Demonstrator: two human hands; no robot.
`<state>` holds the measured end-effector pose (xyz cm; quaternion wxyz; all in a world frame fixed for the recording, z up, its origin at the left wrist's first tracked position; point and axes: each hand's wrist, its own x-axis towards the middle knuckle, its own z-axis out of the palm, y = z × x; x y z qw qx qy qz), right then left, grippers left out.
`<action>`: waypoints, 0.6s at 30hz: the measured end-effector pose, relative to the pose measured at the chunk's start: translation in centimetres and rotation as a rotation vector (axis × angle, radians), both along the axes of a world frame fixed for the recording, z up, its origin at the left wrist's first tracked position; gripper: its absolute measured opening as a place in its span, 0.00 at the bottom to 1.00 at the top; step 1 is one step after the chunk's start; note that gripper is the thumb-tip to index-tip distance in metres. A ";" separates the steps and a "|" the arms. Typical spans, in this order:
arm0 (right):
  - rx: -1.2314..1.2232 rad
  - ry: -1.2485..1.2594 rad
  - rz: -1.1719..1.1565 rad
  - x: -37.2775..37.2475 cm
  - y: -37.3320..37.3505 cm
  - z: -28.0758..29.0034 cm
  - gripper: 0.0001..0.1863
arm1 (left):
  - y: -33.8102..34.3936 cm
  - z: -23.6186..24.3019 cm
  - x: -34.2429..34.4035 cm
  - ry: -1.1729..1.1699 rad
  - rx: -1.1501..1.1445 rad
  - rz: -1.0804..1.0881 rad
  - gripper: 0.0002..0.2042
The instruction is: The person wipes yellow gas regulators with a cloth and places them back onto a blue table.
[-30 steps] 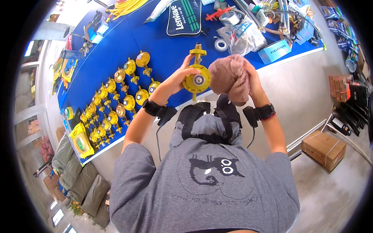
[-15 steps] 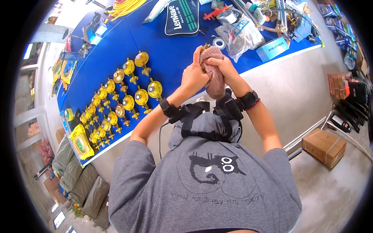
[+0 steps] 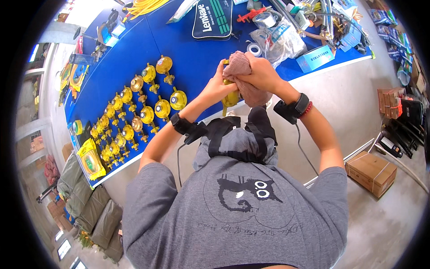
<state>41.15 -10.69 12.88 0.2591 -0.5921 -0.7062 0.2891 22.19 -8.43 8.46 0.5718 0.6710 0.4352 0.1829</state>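
Observation:
My left hand [image 3: 216,88] is closed around a yellow gas regulator [image 3: 230,99], held just off the table's near edge. Part of its body shows below the fingers, and the rest is covered. A dusty-pink cloth [image 3: 237,66] is bunched in my closed right hand [image 3: 262,74] and pressed against the regulator's upper part. One end of the cloth hangs under the right hand. To the left, several more brass-and-yellow gas regulators [image 3: 162,108] stand in two slanting rows on the blue table [image 3: 188,51].
Beyond my hands lie a white tape roll [image 3: 254,49], a clear plastic bag [image 3: 282,47] and a black-and-green zip case [image 3: 212,20]. A light-blue box [image 3: 315,58] sits near the table edge. Yellow packaged hose [image 3: 92,160] lies at far left; a cardboard box [image 3: 371,172] is on the floor.
The regulator has turned in my left hand, so its yellow body now shows below the fingers. My right hand and the cloth have shifted up over it.

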 end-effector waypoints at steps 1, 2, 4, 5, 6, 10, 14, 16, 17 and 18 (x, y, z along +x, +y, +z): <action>0.069 -0.045 0.055 0.0 0.0 0.0 0.31 | 0.1 -1.0 -0.5 -0.041 -0.031 -0.001 0.43; 0.135 -0.091 0.101 0.1 0.0 -0.2 0.30 | 0.1 0.0 -0.5 -0.034 -0.091 -0.010 0.42; 0.292 -0.151 0.206 0.6 -0.1 -0.6 0.30 | -0.2 3.2 -0.6 -0.021 -0.210 -0.027 0.41; 0.387 -0.166 0.267 1.1 0.0 -0.9 0.30 | -0.1 3.3 -1.3 -0.092 -0.327 -0.010 0.40; 0.483 -0.180 0.327 1.7 0.0 -0.9 0.29 | 0.1 3.4 -2.2 -0.164 -0.443 0.008 0.40; 0.043 0.295 0.031 5.5 -1.8 -1.1 0.27 | 0.5 3.0 -4.6 -0.313 -0.503 0.100 0.34; -0.266 1.201 -0.175 4.7 -3.3 -1.5 0.25 | -0.1 3.9 -3.4 -0.389 -0.429 0.281 0.32; -0.453 1.407 -0.233 1.6 -4.1 -2.1 0.31 | 0.2 3.0 -2.5 -0.539 -0.357 0.351 0.29; -0.511 1.453 -0.241 -0.6 -4.0 -1.6 0.33 | 0.3 2.8 -1.6 -0.506 -0.187 0.330 0.29; -0.450 1.354 -0.227 -2.6 -3.5 -2.2 0.34 | 0.3 2.7 -0.4 -0.475 -0.022 0.299 0.30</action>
